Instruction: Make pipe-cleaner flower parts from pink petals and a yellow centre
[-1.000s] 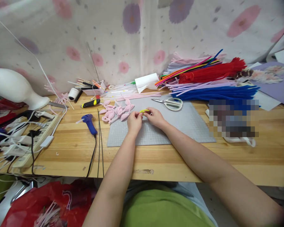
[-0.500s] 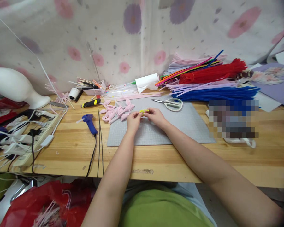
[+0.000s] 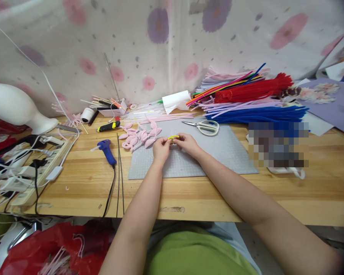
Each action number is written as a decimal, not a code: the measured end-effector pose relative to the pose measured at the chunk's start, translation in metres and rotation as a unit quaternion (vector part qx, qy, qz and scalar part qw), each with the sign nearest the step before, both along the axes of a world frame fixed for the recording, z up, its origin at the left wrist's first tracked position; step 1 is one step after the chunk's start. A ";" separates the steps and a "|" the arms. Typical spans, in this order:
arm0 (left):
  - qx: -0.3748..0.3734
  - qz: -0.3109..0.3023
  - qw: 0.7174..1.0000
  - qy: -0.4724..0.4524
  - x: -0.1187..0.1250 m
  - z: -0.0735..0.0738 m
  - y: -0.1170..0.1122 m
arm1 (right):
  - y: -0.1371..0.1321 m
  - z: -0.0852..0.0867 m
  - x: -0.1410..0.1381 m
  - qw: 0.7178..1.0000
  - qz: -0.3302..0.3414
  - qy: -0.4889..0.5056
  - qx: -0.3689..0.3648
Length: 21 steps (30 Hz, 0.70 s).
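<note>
A short yellow pipe cleaner [image 3: 173, 137], bent into a curve, is pinched between the fingertips of both hands. My left hand [image 3: 161, 149] is closed on its left end, and my right hand [image 3: 188, 145] grips the right side. Both hands are just above the grey cutting mat [image 3: 218, 156]. Pink petal-shaped pieces [image 3: 141, 136] lie in a cluster left of my left hand, partly on the mat. Beyond my right hand, scissors [image 3: 206, 128] with pale handles rest at the mat's upper edge.
A blue glue gun [image 3: 107, 152] and thin dark wires [image 3: 119, 179] lie on the left of the table. Farther left is a power strip [image 3: 47, 170] full of cords. Blue pipe cleaners [image 3: 258, 114] and red ones [image 3: 255, 88] are piled at the back right.
The yellow pipe cleaner shows a longer, more arched curve above the fingertips than before. Both hands stay close together over the mat, and the whole view has shifted slightly.
</note>
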<state>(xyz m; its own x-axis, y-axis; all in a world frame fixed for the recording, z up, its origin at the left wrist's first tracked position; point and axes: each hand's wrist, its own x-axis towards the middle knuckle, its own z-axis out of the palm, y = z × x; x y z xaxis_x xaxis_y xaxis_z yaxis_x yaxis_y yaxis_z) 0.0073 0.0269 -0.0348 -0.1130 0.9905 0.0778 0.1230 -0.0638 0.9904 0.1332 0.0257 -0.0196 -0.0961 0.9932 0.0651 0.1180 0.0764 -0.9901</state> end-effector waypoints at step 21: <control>-0.154 0.046 0.963 -0.218 0.021 0.037 -0.008 | 0.005 -0.009 0.008 0.989 -0.049 0.132 -0.051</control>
<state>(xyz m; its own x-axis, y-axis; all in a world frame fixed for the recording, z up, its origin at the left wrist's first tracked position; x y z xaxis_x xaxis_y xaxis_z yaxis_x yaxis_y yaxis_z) 0.0287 0.0189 0.0020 -0.1567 0.9431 -0.2932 -0.3182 0.2329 0.9190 0.1413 0.0312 -0.0286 0.0079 0.9997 -0.0251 -0.1433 -0.0237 -0.9894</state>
